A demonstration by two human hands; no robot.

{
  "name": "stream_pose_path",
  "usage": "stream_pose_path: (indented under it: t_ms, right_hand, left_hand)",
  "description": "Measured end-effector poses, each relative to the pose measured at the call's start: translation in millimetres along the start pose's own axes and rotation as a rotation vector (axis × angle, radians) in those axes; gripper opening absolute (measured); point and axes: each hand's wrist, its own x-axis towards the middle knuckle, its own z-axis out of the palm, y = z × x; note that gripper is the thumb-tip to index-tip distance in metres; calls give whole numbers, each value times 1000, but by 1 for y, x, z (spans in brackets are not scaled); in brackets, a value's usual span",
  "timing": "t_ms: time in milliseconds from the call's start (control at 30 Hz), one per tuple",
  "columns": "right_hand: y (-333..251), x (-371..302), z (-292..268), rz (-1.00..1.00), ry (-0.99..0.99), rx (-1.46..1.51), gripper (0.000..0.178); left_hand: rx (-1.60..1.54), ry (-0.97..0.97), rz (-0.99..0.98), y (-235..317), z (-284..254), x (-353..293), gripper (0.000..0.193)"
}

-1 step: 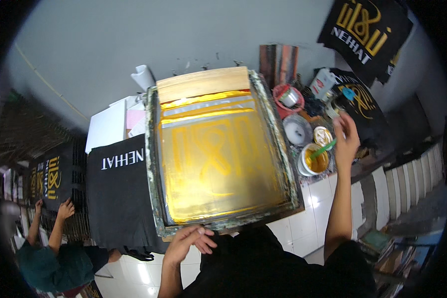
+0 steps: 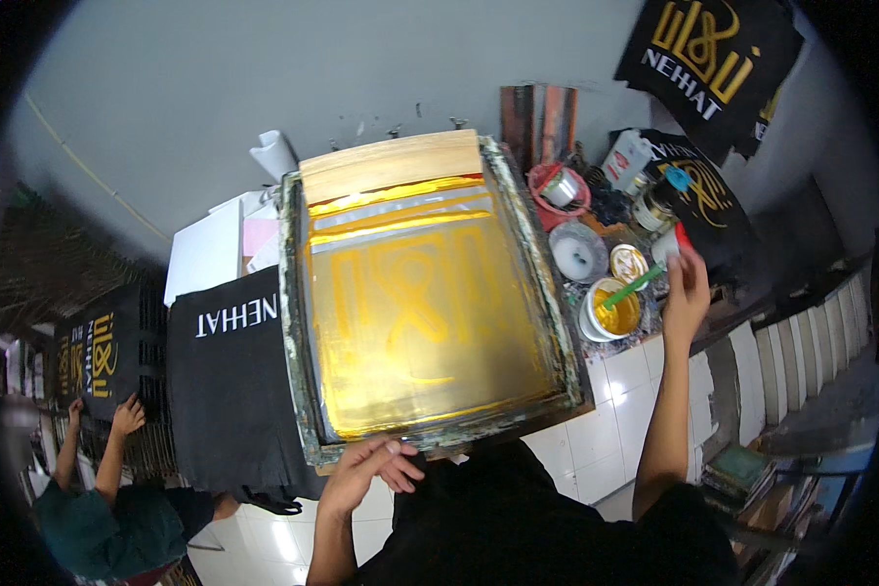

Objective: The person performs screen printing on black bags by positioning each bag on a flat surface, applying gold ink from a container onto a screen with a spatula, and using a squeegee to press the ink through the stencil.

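Note:
A screen-printing frame (image 2: 293, 391) with a gold-smeared mesh lies before me. Across its far end rests a squeegee with a pale wooden handle (image 2: 391, 164), thick gold ink along its blade side. My left hand (image 2: 371, 471) is at the frame's near edge, fingers loosely bent and apart, nothing seen in them. My right hand (image 2: 689, 288) hovers at the right, its fingers curved and apparently empty. Just by its fingertips is the upper end of a green stick (image 2: 640, 281), which stands in a white tub (image 2: 593, 322) of gold ink. A red-capped white container (image 2: 670, 242) is partly hidden behind those fingers.
Beside the frame stand a clear tub (image 2: 576, 252), a pink basket (image 2: 559, 188), a blue-topped jar (image 2: 656, 203) and a white bottle (image 2: 627, 159). Black printed fabric (image 2: 232, 391) lies left. Farther left, a co-worker's hands (image 2: 128, 414) touch printed black pieces (image 2: 98, 361).
My right hand has drawn back slightly toward me, uncovering the red-capped container and the blue-topped jar. The whole view has shifted a little. My left hand stays at the frame's edge.

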Motion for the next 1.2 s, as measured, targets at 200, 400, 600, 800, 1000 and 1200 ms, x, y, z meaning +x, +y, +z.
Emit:
stream_pose_path:
  t_ms: [200,400,600,800,1000,1200]
  right_hand:
    - [143,-127,-67,431,-108,-333,93]
    - [173,-139,22,273,-249,240,121]
    - [166,-131,41,306,-84,287,103]
    - [95,-87,-20,421,-254,263,104]
    - [-35,-50,-53,350,-940,391,108]
    - [-82,-47,-2,99,-1590,344,130]
  left_hand:
    - [69,28,71,37,35,36,39]
    - [152,-5,68,53,98,65,34]
    - [139,27,24,46,145,81,36]
    - [282,5,279,53,193,112,43]
    - [649,-61,725,98,228,137,102]
    - [461,140,682,100,168,77,122]
